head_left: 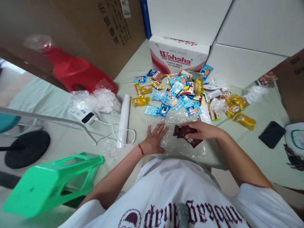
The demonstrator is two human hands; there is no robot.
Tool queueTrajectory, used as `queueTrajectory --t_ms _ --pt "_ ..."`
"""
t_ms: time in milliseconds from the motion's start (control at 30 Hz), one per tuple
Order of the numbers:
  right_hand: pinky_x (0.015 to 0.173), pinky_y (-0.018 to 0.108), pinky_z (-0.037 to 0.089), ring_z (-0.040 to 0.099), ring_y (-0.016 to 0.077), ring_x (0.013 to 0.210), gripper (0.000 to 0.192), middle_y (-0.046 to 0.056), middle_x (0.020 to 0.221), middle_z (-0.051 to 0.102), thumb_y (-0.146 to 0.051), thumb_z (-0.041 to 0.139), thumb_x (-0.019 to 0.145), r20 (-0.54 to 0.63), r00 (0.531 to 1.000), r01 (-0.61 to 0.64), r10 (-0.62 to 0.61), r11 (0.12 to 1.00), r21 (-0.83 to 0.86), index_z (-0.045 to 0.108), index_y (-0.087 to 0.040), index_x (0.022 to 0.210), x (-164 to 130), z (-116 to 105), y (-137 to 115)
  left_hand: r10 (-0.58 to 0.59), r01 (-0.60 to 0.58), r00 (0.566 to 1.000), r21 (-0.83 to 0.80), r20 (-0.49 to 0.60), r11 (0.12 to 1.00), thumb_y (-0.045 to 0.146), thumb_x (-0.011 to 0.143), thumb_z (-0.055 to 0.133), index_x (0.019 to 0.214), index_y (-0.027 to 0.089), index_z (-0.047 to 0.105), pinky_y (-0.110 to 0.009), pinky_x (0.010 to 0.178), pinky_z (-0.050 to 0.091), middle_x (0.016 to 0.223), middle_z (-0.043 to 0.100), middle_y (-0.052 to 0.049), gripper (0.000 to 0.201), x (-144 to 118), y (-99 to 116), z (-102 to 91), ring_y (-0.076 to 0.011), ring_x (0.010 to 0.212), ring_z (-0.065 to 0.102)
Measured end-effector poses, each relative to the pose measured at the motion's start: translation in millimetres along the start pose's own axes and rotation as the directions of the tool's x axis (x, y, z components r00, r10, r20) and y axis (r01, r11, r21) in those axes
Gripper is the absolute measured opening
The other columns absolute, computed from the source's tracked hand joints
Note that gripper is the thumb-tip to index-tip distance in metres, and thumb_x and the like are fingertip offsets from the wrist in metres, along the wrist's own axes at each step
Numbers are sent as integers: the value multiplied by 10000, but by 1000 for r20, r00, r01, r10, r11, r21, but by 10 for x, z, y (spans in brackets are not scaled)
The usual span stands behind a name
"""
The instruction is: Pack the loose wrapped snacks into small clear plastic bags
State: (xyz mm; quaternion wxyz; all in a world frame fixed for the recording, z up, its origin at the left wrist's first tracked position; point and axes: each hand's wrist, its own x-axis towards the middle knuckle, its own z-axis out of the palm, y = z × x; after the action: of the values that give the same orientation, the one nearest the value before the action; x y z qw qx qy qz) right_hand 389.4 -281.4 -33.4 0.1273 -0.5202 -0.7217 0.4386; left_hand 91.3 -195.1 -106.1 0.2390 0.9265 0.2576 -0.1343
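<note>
A sheet of clear plastic film (171, 144) lies at the front edge of the cloth-covered table. My left hand (154, 140) rests on the film's left side, fingers spread and holding nothing. Dark brown snack packets (182, 131) are in the grip of my right hand (201, 129), over the film's right part. Its fingers partly hide them, and one packet points down toward me. Just beyond both hands spreads a pile of small wrapped snacks (177, 90), mostly blue, yellow and white. A white packet (205, 114) lies close to my right hand's knuckles.
Behind the snacks stands a Wahaha carton (178, 55). Left are a white roll (123, 120), a cabled white device (83, 114), crumpled plastic (95, 99) and a red jug (78, 71). A black phone-like object (272, 134) lies right. A green stool (54, 180) stands below left.
</note>
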Motion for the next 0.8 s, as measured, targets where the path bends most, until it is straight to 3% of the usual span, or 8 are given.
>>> queueTrajectory --t_ms 67,167,333,433,533,600,700,800 --pt "958 356 488 666 263 1062 454 90 1190 741 -443 638 954 77 997 29 -18 990 -140 684 -209 1340 330 28 38 6 -6 1000 1 -9 1000 567 629 880 1683 234 58 -770 1193 -39 1740 19 -233 1377 -27 -10 23 -432 1615 54" --pt "1021 409 419 574 314 1161 470 155 1242 682 -444 706 911 -22 1000 -13 5 919 -395 701 -141 1270 588 104 72 -5 4 999 -16 -33 1000 593 631 876 1683 229 7 -751 1208 -27 1737 29 -243 1412 -62 -24 74 -433 1614 73" --pt "981 464 412 483 378 1195 631 186 1254 618 -686 689 866 -336 927 -324 166 805 -497 683 -158 1212 414 434 -154 -2 0 998 -47 -62 999 700 640 834 1682 160 56 -748 1206 -70 1725 56 -270 1408 -76 -43 152 -449 1609 76" --pt "940 478 414 474 388 1167 551 196 1242 606 -531 738 874 -385 887 -435 254 739 -514 645 -146 1257 259 694 -261 2 -10 996 -99 -88 995 764 736 728 1680 148 104 -752 1205 -70 1723 72 -265 1289 -71 -77 161 -444 1610 80" --pt "930 463 404 467 368 1157 452 188 1278 597 -290 677 904 -384 894 -415 230 747 -519 606 -139 1324 185 784 -231 -12 -12 992 -188 -128 982 612 1024 395 1670 216 201 -714 1236 -38 1736 158 -180 783 -69 -117 145 -342 1623 136" --pt "934 458 395 458 361 1161 486 180 1305 589 -254 653 901 -378 908 -371 183 771 -518 579 -148 1369 189 741 -183 -40 1 986 -235 -164 972 440 1093 215 1641 261 303 -683 1256 -7 1724 253 -123 583 -65 -124 140 -278 1616 195" --pt "957 470 371 440 366 1207 505 173 1340 583 -259 645 904 -315 943 -282 112 772 -570 561 -162 1392 267 645 -144 -71 27 975 -208 -208 978 356 1067 324 1603 270 384 -693 1255 20 1703 319 -110 547 -60 -99 158 -280 1599 253" --pt "964 474 358 445 364 1204 419 167 1280 611 -263 666 891 -221 971 -209 87 753 -624 618 -152 1292 336 579 -131 -96 62 969 -149 -227 987 357 978 536 1630 254 325 -720 1243 14 1714 281 -141 693 -75 -70 194 -329 1598 244"
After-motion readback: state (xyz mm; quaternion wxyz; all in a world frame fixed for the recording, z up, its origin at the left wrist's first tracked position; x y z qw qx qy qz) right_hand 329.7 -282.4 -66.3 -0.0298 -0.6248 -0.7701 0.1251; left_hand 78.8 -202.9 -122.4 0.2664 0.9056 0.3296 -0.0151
